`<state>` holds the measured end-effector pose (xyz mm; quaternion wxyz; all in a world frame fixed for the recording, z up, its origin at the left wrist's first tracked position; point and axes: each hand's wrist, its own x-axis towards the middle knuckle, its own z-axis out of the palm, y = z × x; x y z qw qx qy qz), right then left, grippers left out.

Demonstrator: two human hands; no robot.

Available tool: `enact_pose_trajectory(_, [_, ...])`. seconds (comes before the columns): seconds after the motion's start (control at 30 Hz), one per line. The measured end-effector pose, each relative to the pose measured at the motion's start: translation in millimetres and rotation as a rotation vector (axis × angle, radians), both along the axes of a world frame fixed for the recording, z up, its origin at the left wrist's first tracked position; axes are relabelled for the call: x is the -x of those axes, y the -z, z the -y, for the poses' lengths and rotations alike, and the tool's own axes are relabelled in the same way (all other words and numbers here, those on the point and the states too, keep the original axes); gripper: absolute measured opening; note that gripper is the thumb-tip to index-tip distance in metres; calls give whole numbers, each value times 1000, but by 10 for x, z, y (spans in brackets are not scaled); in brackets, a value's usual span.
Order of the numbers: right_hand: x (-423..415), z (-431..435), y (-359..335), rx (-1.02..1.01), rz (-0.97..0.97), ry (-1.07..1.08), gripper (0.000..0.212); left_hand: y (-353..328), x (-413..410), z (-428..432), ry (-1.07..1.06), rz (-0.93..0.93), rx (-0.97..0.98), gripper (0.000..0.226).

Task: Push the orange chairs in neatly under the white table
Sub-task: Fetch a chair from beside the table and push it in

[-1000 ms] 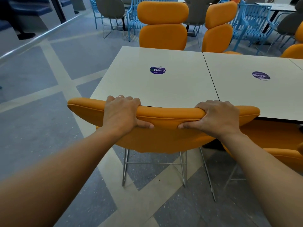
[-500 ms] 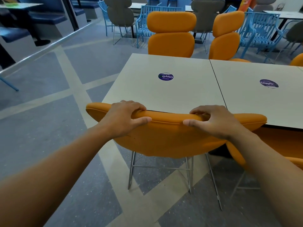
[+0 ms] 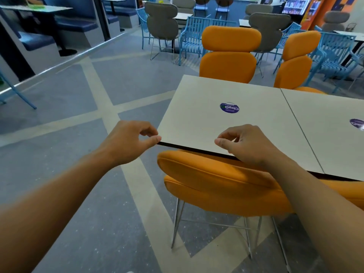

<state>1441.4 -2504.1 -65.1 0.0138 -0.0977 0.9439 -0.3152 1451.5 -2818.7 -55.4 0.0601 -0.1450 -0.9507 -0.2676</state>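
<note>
The near orange chair (image 3: 212, 184) stands with its backrest top against the front edge of the white table (image 3: 197, 119). My left hand (image 3: 128, 142) hovers off the table's front left corner, fingers loosely curled, holding nothing. Above the table edge and the chair back floats my right hand (image 3: 248, 144), also loosely curled and empty. Neither hand touches the chair. Two more orange chairs (image 3: 229, 56) (image 3: 297, 64) stand at the table's far side. The edge of another orange chair (image 3: 352, 192) shows at the right, behind my right forearm.
A second white table (image 3: 325, 123) adjoins on the right. Blue wire chairs (image 3: 193, 36) and grey chairs (image 3: 162, 20) stand beyond the far side. Open grey floor (image 3: 82, 138) lies to the left, with blue booth seating (image 3: 35, 40) at the far left.
Both hands have let go of the near chair's backrest and lifted above it. The chair back now sits against the table edge. The view has shifted left.
</note>
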Motion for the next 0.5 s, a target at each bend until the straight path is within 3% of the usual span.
enact_pose_trajectory(0.27, [785, 1161, 83, -116, 83, 17, 30, 210, 746, 1295, 29, 108, -4, 19])
enact_pose_trajectory(0.5, [1395, 1746, 203, -224, 179, 16, 33, 300, 1438, 1927, 42, 140, 6, 19])
